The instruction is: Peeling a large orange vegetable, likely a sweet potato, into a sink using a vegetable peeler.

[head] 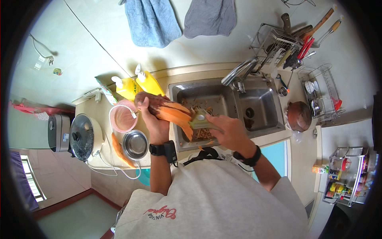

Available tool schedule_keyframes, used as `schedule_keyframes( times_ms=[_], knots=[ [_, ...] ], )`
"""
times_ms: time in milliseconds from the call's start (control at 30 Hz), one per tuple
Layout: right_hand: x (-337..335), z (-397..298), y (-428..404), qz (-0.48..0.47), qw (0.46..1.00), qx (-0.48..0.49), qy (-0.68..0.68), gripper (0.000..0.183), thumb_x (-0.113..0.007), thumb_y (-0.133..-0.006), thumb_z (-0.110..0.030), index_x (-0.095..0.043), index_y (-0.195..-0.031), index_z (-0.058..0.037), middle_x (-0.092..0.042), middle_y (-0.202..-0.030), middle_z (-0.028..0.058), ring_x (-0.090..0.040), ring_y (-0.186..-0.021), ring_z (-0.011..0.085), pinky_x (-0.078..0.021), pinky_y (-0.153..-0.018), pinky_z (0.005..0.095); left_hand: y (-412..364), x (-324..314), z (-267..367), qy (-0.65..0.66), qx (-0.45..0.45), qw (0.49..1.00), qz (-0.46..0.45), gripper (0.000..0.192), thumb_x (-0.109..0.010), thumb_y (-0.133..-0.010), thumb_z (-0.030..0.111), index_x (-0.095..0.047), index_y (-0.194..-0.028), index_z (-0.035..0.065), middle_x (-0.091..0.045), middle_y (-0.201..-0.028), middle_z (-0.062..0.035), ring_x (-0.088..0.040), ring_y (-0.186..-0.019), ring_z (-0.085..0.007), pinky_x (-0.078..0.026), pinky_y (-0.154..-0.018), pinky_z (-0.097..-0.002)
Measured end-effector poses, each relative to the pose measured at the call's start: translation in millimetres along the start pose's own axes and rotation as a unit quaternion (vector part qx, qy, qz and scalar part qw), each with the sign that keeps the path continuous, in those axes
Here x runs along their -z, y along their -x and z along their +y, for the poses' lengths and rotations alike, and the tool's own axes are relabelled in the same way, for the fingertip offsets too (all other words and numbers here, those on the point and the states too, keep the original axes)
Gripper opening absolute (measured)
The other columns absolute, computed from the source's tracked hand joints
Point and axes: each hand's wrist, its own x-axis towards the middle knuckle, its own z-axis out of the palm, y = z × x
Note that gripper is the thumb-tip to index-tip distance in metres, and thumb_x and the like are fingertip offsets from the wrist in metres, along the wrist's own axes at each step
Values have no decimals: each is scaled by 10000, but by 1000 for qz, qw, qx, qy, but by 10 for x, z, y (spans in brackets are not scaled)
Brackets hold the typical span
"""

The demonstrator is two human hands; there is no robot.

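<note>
My left hand (153, 122) grips the unpeeled end of a large sweet potato (171, 111), whose skin is reddish brown there and whose orange flesh shows toward the other end. The root is tilted over the left basin of a steel double sink (182, 143). My right hand (228, 131) is shut on a greenish peeler (204, 119), blurred, at the peeled end of the root. Peel scraps (204, 134) lie in the basin below. A long peeled orange root (119, 151) rests on the counter at the left, beside a steel bowl (135, 145).
A pink basket (124, 116) and yellow bottles (150, 84) stand behind my left hand. Farther left is a lidded electric pot (82, 137). The faucet (240, 71) reaches over the sink's divider. An unpeeled brown root (299, 116) sits right of the sink, near a dish rack (328, 89).
</note>
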Motion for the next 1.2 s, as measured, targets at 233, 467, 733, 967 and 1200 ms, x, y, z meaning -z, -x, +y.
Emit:
schedule_keyframes(
  times_ms=[233, 467, 733, 967, 1200],
  knots=[
    [89, -60, -94, 36, 992, -54, -111, 451, -726, -782, -198, -634, -1219, -137, -636, -853, 116, -617, -680, 312, -497, -596, 376, -68, 69, 20, -17, 43, 999, -6, 528, -678, -843, 346, -476, -1164, -21, -593, -1001, -155, -596, -947, -308, -491, -894, -425],
    [-81, -380, -282, 17, 998, 32, 49, 488, -730, -767, -143, -623, -1241, -100, -614, -823, 124, -596, -644, 312, -473, -560, 377, 19, 10, -148, 15, 70, 997, -4, 452, -689, -833, 252, -489, -1156, 5, -598, -966, -147, -602, -921, -294, -496, -888, -428],
    [15, 138, 88, 16, 994, -97, -47, 489, -737, -758, -133, -630, -1235, -118, -631, -847, 143, -612, -695, 333, -489, -599, 397, -69, 144, 60, 10, 23, 999, 21, 414, -669, -849, 281, -517, -1109, -4, -611, -973, -142, -608, -930, -289, -493, -880, -420],
    [-132, -378, -218, 64, 997, 34, -26, 506, -740, -758, -137, -619, -1249, -114, -624, -834, 140, -603, -684, 335, -483, -583, 394, 69, 73, -211, -23, 48, 998, -36, 429, -673, -836, 206, -483, -1163, 5, -614, -986, -167, -632, -911, -307, -522, -851, -432],
    [0, 46, 92, -36, 998, -17, 48, 464, -717, -772, -168, -630, -1226, -134, -603, -791, 121, -616, -698, 319, -489, -603, 408, -12, 118, -5, -31, -18, 999, -39, 426, -684, -821, 256, -505, -1128, 21, -609, -943, -159, -619, -920, -301, -512, -854, -423]
  ],
)
